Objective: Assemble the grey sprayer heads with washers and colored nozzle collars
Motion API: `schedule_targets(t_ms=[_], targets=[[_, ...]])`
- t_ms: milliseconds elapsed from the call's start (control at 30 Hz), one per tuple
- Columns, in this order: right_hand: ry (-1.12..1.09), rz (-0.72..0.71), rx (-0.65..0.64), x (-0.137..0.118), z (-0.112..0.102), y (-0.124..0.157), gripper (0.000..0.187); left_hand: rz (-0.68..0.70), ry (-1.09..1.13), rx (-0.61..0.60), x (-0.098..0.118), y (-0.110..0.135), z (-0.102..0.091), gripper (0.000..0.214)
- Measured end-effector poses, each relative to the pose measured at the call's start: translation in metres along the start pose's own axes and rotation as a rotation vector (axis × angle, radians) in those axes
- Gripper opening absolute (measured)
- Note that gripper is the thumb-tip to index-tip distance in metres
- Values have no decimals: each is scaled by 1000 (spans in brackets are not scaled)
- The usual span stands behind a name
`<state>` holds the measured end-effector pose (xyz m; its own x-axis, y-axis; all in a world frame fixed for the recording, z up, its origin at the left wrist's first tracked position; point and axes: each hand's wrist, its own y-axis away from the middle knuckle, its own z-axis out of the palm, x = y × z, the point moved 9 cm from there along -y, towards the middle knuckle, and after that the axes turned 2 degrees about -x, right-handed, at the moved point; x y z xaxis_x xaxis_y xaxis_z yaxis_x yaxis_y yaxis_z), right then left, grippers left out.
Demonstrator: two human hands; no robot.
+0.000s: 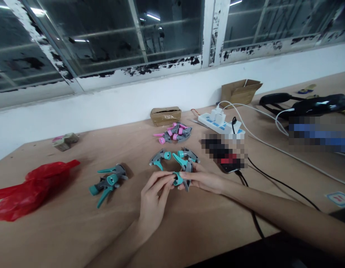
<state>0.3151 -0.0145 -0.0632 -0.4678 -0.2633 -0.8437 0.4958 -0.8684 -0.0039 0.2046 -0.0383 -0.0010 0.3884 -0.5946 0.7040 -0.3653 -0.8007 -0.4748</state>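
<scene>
- On the table [63,230], well to the near left of the power strip [220,123], both hands meet on one teal-and-grey sprayer head [181,179].
- Left hand [154,201]: fingers curled narrow, tips pinching the sprayer head's teal end.
- Right hand [203,180]: fingers closed on its grey body from the other side.
- Two more teal heads [174,156] lie just beyond the held one, between it and the strip, clear of the hands.
- A teal pile [109,182] lies far left of the strip, near the left hand but apart from it.
- Pink heads [175,133] sit in a heap just left of the strip.
- Small box [165,115], behind the pink heap and left of the strip: flaps nearly shut, contents hidden.
- Big box [239,92], behind the strip by the wall: one flap up, inside cannot be seen.
- Red bag [29,188], farthest left of the strip: crumpled on the table, contents cannot be told.
- White chargers [217,113] are plugged into the strip, with white cables running off to its right.
</scene>
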Motion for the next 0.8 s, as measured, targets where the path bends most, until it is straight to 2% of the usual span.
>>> schedule_targets(t_ms=[167,333,800], targets=[[1,-8,18,1,-2,0,38,16,-51,29,2,-1,-1,19],[-1,14,28,1,0,1,33,51,-107,46,7,-2,-2,18],[5,55,-8,3,1,1,38,-4,-53,17,8,-1,1,18]])
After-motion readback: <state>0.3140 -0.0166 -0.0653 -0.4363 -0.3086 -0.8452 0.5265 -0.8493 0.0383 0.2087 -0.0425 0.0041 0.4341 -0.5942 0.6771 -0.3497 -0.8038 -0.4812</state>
